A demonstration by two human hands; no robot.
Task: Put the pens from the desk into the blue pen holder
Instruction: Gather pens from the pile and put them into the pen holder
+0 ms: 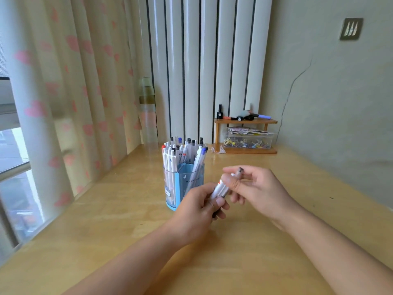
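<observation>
Blue pen holder [184,184] crowded with pens [172,155]; both hands [196,206] [258,191] around white pens [221,188]

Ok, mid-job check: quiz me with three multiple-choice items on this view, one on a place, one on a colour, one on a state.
1. Where does the pen holder stand?
A. On the shelf
B. On the desk, beyond the hands
C. On the windowsill

2. What colour is the holder's base?
A. Red
B. Green
C. Blue

3. What is the state of the pens at the hands?
A. Lying loose on the desk
B. Held in both hands, above the desk
C. Already in the holder

Answers: 1 B, it sits on the desk behind the hands. 2 C, its base is blue. 3 B, the left hand and right hand both grip them.
</observation>
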